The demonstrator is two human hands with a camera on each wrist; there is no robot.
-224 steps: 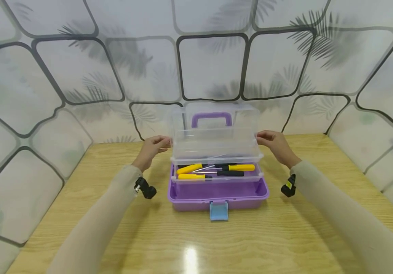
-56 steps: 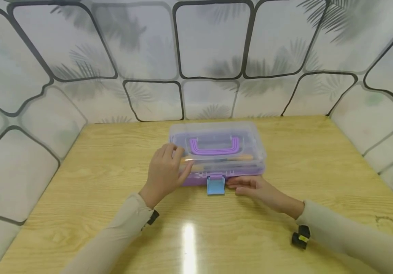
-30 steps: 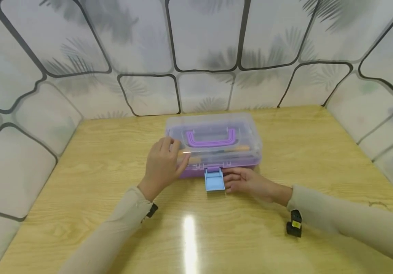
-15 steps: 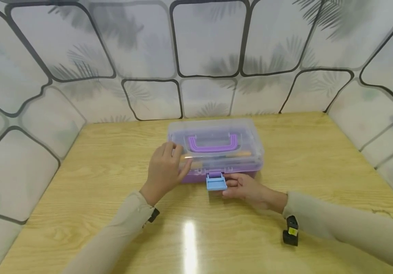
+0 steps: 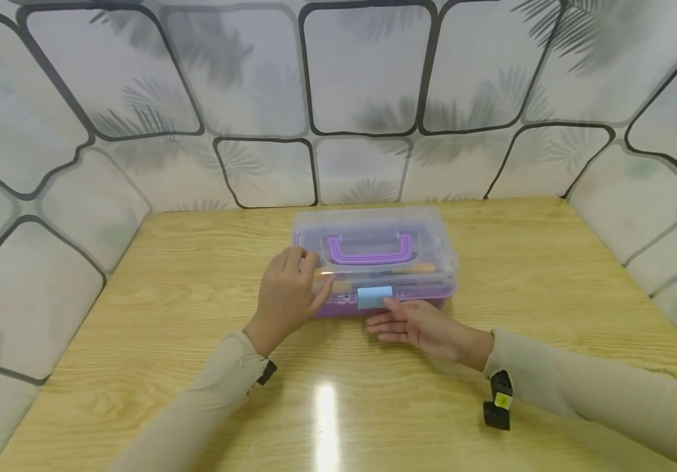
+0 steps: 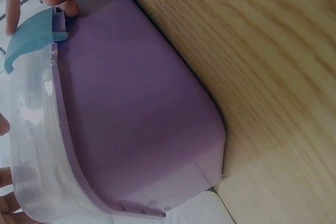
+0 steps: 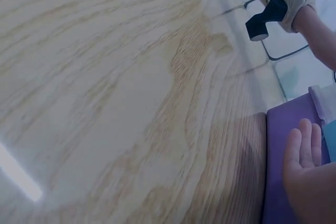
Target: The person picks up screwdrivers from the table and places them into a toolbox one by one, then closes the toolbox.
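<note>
A purple toolbox [image 5: 400,303] with a clear lid [image 5: 368,223] and purple handle [image 5: 370,259] sits on the table, lid down. Yellow-orange screwdriver handles [image 5: 418,268] show blurred through the lid. My left hand [image 5: 284,292] rests on the lid's left front part, thumb pointing toward the middle. At the front, the light blue latch [image 5: 375,297] stands turned up against the lid's front edge. My right hand [image 5: 424,328] touches the latch with a thumb or fingertip, its other fingers [image 7: 306,145] straight beneath it along the box front. Whether the latch is hooked on the lid cannot be told.
The wood-grain table [image 5: 208,262] extends around the box. Behind and beside it rises a patterned wall covering [image 5: 362,78]. A black wrist camera [image 5: 498,401] hangs below the right sleeve, and another [image 5: 266,372] sits at the left sleeve.
Earlier the lid stood raised over several screwdrivers; now it is down. In the last second my right hand has swung the blue latch upward against the lid. My left hand has stayed on the lid.
</note>
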